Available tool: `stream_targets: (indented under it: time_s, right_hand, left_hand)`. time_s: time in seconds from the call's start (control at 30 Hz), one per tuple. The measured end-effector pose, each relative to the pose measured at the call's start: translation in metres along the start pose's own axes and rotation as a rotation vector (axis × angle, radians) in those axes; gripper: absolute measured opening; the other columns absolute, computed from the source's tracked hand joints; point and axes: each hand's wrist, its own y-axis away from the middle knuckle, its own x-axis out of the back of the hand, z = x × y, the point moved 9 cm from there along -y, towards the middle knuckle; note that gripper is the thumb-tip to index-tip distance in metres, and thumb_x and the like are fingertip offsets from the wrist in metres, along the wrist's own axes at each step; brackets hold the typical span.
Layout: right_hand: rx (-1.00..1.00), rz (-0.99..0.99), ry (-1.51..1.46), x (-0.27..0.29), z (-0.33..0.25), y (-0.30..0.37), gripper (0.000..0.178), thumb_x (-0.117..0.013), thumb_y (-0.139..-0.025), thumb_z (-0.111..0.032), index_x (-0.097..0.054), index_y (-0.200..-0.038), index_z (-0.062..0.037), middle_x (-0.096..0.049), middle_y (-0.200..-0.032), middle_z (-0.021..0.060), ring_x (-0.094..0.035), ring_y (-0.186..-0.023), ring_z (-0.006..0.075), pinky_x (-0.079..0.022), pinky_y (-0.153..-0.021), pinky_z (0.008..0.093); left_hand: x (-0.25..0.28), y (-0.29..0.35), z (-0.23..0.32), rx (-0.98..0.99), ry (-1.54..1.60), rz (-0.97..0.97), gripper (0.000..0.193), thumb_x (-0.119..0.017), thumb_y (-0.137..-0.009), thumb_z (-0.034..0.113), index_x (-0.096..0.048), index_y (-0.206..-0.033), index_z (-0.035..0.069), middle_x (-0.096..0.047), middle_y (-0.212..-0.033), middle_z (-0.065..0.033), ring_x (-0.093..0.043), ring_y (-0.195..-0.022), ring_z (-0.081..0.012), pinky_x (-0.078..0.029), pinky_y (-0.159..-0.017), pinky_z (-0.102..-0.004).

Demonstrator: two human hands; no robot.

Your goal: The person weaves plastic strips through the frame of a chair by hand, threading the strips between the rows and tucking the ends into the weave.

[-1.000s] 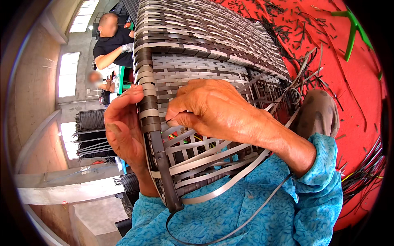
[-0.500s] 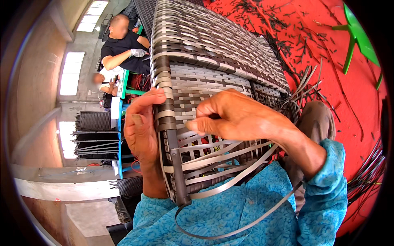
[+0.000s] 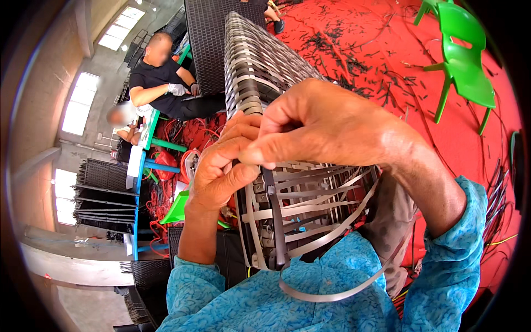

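Note:
A half-woven wicker piece (image 3: 265, 66) of grey and brown flat plastic strips stands before me, its near part an open lattice of loose strips (image 3: 321, 193). My left hand (image 3: 221, 160) is at its left edge, fingers curled in against the strip-wrapped frame post (image 3: 279, 232). Reaching across from the right, my right hand (image 3: 332, 124) has thumb and forefinger pinched together at the left fingertips. Whatever lies between the fingers is hidden. One long grey strip (image 3: 332, 296) loops from the lower end of the post over my lap.
On the red floor (image 3: 381, 50), dark strip offcuts lie scattered. A green plastic chair (image 3: 464, 61) stands at the far right. Two people sit at the left, one in a dark shirt (image 3: 157, 77) wearing gloves. Woven dark panels (image 3: 105, 177) are stacked by a blue-framed table (image 3: 138, 205).
My left hand has gone from open fingers behind the post to curled fingers beside it. The right hand has moved up to meet it. The wicker piece now appears farther right and turned.

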Motion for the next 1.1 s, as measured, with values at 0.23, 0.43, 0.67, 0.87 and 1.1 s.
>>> stream_targets:
  time_s: [0.23,0.43,0.67,0.87,1.1]
  right_hand:
    - [0.019,0.534,0.813,0.101,0.02,0.081,0.01,-0.061,-0.072,-0.01,-0.058,-0.078,-0.0028,-0.053,-0.064,0.0126,-0.051,-0.058,0.0281,-0.039,-0.053,0.0361]
    - [-0.374,0.846,1.208,0.167,0.137,0.263,0.014,-0.054,-0.084,-0.013,-0.059,-0.094,-0.0036,-0.057,-0.092,0.0152,-0.055,-0.089,0.0339,-0.043,-0.081,0.0386]
    - [-0.584,0.778,1.501,0.138,0.226,0.432,0.021,-0.057,-0.085,-0.025,-0.059,-0.09,-0.0038,-0.058,-0.075,0.0184,-0.058,-0.066,0.0335,-0.045,-0.051,0.0422]
    - [-0.964,1.153,0.301,0.122,0.309,0.535,0.035,-0.047,-0.09,-0.039,-0.058,-0.101,-0.0077,-0.051,-0.053,0.004,-0.047,-0.037,0.0111,-0.035,-0.031,0.0244]
    - [-0.863,1.282,-0.251,0.08,0.323,0.564,0.023,-0.056,-0.083,-0.009,-0.053,-0.105,-0.0045,-0.054,-0.075,0.006,-0.052,-0.051,0.0111,-0.041,-0.04,0.0213]
  left_hand:
    - [0.014,0.012,-0.013,-0.055,0.071,0.156,0.031,-0.055,-0.085,0.032,-0.056,-0.067,0.008,-0.06,-0.081,-0.0047,-0.052,-0.099,-0.0224,-0.015,-0.102,-0.0446]
    - [0.022,0.019,-0.013,-0.1,0.161,0.269,0.033,-0.055,-0.085,0.032,-0.053,-0.063,0.007,-0.057,-0.076,-0.0067,-0.051,-0.091,-0.0228,-0.021,-0.099,-0.0435]
    - [0.033,0.036,-0.014,-0.205,0.237,0.406,0.034,-0.055,-0.084,0.03,-0.052,-0.062,0.004,-0.055,-0.077,-0.0087,-0.048,-0.093,-0.0245,-0.031,-0.087,-0.0392]
    - [0.038,0.055,-0.011,-0.239,0.114,0.644,0.037,-0.054,-0.084,0.031,-0.049,-0.058,0.005,-0.053,-0.075,-0.0072,-0.048,-0.09,-0.0245,-0.034,-0.085,-0.0382]
    - [0.042,0.065,-0.017,-0.211,0.122,0.713,0.043,-0.053,-0.086,0.035,-0.047,-0.054,0.006,-0.052,-0.073,-0.0061,-0.047,-0.091,-0.0233,-0.034,-0.079,-0.0354]
